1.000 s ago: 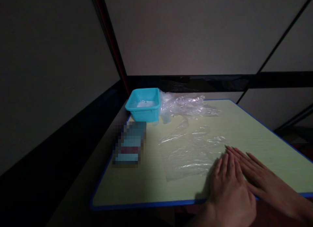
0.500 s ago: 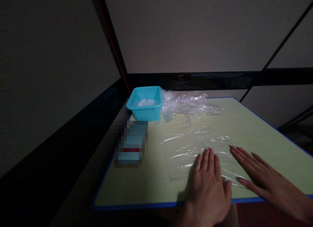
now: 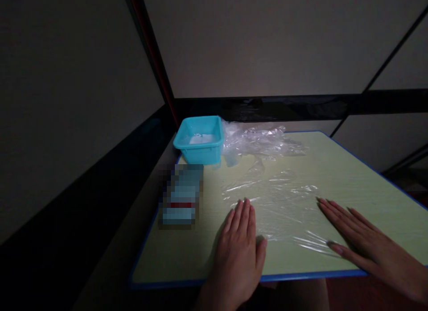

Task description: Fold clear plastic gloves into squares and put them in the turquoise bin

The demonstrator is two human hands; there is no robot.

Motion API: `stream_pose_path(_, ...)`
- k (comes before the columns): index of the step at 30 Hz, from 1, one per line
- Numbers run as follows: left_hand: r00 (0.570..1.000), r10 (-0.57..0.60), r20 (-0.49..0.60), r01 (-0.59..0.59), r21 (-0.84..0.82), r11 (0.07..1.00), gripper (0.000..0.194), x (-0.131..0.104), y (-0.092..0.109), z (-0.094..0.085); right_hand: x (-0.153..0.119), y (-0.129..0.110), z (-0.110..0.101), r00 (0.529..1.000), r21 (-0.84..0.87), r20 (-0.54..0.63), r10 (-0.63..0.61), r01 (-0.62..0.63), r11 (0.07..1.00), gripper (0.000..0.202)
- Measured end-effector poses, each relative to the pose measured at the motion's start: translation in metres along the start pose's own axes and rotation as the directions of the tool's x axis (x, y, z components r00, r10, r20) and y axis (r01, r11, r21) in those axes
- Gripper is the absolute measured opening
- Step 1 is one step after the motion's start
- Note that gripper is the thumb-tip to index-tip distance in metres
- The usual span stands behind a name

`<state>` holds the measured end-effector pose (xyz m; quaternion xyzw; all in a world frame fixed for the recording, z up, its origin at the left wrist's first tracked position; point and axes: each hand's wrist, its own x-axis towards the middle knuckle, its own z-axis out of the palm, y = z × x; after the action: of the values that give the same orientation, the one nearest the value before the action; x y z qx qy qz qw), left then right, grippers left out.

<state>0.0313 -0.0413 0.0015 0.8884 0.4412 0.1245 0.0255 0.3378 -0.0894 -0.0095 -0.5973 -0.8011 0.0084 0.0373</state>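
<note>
A clear plastic bag (image 3: 284, 208) lies spread flat on the pale yellow-green table (image 3: 354, 177), with wrinkles catching the light. My left hand (image 3: 239, 248) rests flat on its left part near the table's front edge, fingers stretched out and thumb apart. On the right side of the sheet, my right hand (image 3: 357, 239) also lies palm down with its fingers extended and thumb spread. Neither hand grips anything. Fine creases run from the plastic towards my right thumb.
A turquoise plastic basin (image 3: 202, 152) stands at the back left, with something whitish inside. Beside it lies a heap of crumpled clear plastic bags (image 3: 257, 141). A pixelated bluish rectangular object (image 3: 182, 195) sits at the left edge. Dark-trimmed walls border the table's back and left.
My left hand has slid to the left across the plastic, from its middle to its left part. My right hand stays in nearly the same place.
</note>
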Motion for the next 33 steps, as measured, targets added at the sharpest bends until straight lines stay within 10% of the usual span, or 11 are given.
stream_pose_path(13,1.0,0.001,0.021,-0.001,-0.015,1.0,0.059,-0.002,0.002,-0.001,-0.006,0.032,-0.001,0.998,0.007,-0.032,0.052,-0.052,0.999,0.072)
stream_pose_path(26,1.0,0.0,0.018,0.001,-0.019,1.0,0.06,-0.001,0.0,0.001,0.101,0.006,-0.011,0.992,0.07,0.039,-0.117,0.114,0.991,0.061)
stream_pose_path(33,0.999,-0.006,0.037,0.007,-0.022,1.0,0.059,-0.002,0.001,0.0,0.114,0.023,-0.002,0.993,0.058,0.062,-0.105,0.101,0.993,0.058)
